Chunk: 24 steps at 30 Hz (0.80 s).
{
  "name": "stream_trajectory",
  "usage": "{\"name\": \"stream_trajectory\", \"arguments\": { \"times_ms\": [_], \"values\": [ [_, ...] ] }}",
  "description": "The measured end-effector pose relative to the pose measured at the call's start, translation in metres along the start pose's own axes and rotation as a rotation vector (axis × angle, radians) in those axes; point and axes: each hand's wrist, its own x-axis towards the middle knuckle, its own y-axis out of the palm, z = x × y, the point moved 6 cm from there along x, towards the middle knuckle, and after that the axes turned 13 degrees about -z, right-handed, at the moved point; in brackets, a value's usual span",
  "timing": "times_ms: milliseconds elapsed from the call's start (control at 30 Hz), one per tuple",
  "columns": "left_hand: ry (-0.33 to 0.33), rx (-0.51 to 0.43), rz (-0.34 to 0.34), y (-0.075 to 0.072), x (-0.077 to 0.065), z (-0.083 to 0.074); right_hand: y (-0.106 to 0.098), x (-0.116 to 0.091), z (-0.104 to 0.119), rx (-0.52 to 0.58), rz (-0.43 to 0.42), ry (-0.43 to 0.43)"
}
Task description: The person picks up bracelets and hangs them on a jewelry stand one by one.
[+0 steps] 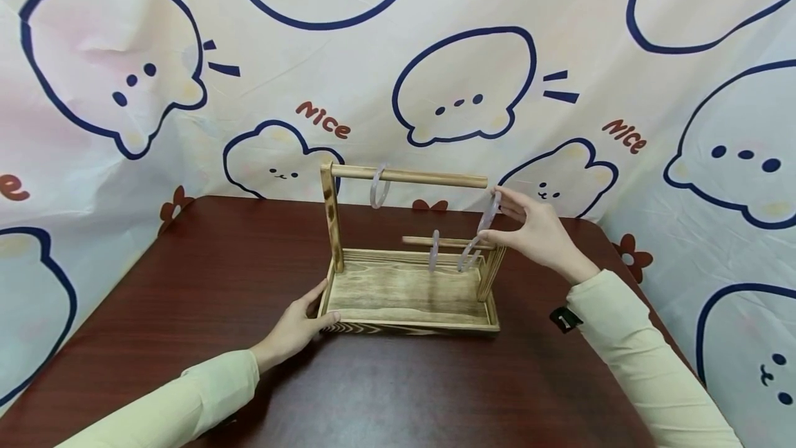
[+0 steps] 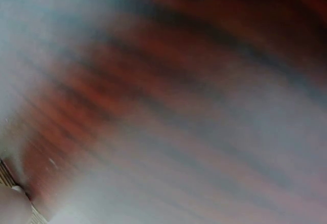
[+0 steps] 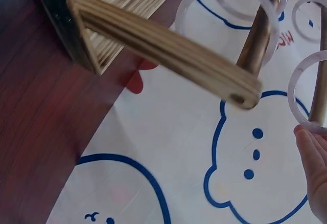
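A wooden rack [image 1: 407,289] with a shallow tray base and two horizontal bars stands on the table. My left hand [image 1: 298,323] grips the tray's left front corner, thumb on the front rim. My right hand [image 1: 535,234] pinches a translucent pale bangle [image 1: 489,211] at the free right end of the upper bar [image 1: 435,177]. In the right wrist view that held bangle [image 3: 293,94] overlaps the bar's end; I cannot tell whether the bar passes through it. One bangle [image 1: 374,189] hangs on the upper bar. Two more, a left bangle [image 1: 434,254] and a right bangle [image 1: 463,258], hang on the lower bar [image 1: 417,240].
The dark red-brown table [image 1: 186,282] extends around the rack. Behind and beside it hangs a pale cloth [image 1: 367,81] printed with blue-outlined cartoon shapes. A black tag [image 1: 564,319] is at the right sleeve. The left wrist view is mostly blurred.
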Motion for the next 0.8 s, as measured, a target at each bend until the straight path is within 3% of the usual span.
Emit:
{"name": "stream_trajectory", "arguments": {
  "times_ms": [300, 800],
  "values": [
    [-0.024, 0.008, -0.005, 0.000, 0.000, 0.000, -0.008, 0.010, -0.009, -0.039, -0.001, 0.044],
    [-0.018, 0.004, -0.005, -0.001, -0.002, -0.001, -0.013, 0.037, -0.001, -0.084, 0.001, -0.027]
  ]
}}
